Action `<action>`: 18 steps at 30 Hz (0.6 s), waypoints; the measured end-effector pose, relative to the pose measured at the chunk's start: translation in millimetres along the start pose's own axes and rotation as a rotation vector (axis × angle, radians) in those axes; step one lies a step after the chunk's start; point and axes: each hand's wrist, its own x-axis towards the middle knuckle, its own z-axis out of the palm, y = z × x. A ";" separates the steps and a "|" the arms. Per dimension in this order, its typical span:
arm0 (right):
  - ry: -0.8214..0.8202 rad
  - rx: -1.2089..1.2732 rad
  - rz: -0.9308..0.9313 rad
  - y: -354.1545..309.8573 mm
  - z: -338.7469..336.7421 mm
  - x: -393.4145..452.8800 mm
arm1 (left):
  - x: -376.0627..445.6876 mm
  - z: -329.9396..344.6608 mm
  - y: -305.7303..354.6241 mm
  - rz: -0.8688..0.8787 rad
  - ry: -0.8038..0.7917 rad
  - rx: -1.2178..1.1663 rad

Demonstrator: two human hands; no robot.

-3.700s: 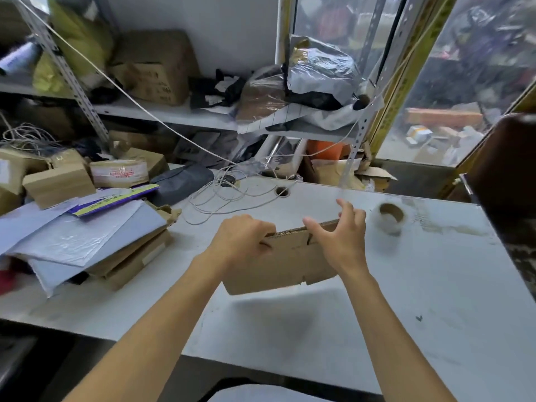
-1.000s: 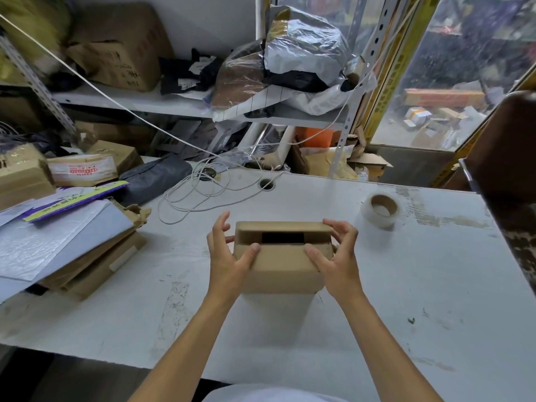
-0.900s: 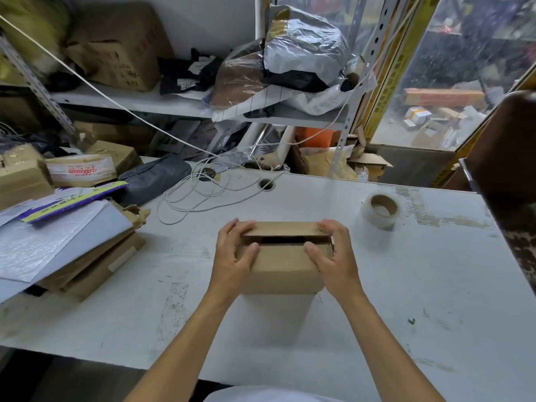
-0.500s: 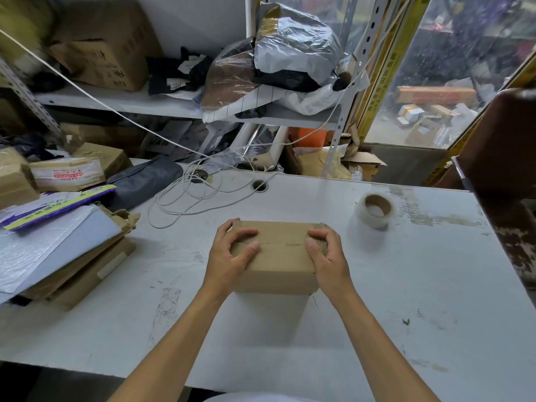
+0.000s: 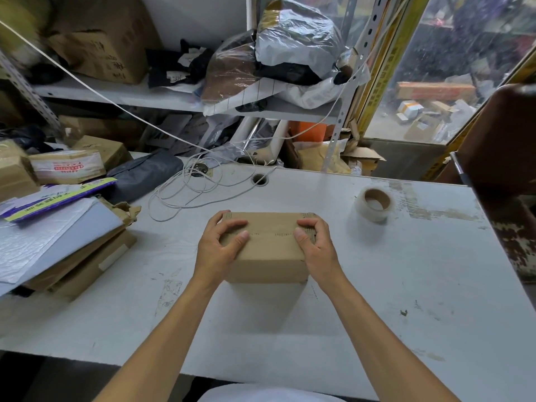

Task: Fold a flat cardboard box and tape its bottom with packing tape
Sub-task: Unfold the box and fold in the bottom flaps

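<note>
Two hands, the left hand (image 5: 219,247) and right hand (image 5: 315,246), curl their fingers over the ends of the cardboard box (image 5: 269,247) on the white table (image 5: 406,285), thumbs pressing its meeting flaps, with the tape roll (image 5: 374,204) nearby.

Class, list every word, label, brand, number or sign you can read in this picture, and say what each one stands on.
None can be read.
Red print on the white-labelled parcel: blurred.
Dark print on the shelf carton: too blurred.
Print on the yellow and purple strip: too small.
Marks along the seam of the cardboard box: illegible.
Tape roll: no print visible.
</note>
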 end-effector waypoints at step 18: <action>0.064 0.025 0.007 1.3 -4.8 -5.4 | -6.5 10.3 2.9 -0.027 0.016 -0.026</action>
